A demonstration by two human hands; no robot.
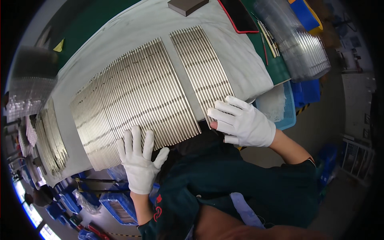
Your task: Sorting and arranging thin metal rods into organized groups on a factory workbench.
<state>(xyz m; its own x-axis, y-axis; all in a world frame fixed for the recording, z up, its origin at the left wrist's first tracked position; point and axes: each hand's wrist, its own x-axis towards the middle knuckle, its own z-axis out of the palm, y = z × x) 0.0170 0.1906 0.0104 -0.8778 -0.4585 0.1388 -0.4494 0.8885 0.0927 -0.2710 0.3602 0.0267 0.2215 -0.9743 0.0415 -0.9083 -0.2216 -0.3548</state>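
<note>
Side by side on a pale cloth lie two flat rows of thin, shiny metal rods with dark bands across them. The wider row (132, 104) is on the left; the narrower row (202, 64) is on the right, with a strip of cloth between them. My left hand (140, 160), in a white glove, rests spread at the near ends of the wider row. Gloved in white too, with bare fingertips showing, my right hand (242, 124) has its fingers stretched over the near end of the narrower row. Neither hand grips a rod.
At the cloth's (256, 68) far side are a brown block (187, 5) and a red-edged phone (240, 16). Slim tools (269, 38), clear plastic trays (304, 52) and a light-blue basket (289, 108) stand right. More rods (52, 138) lie far left. Blue bins (118, 208) sit below.
</note>
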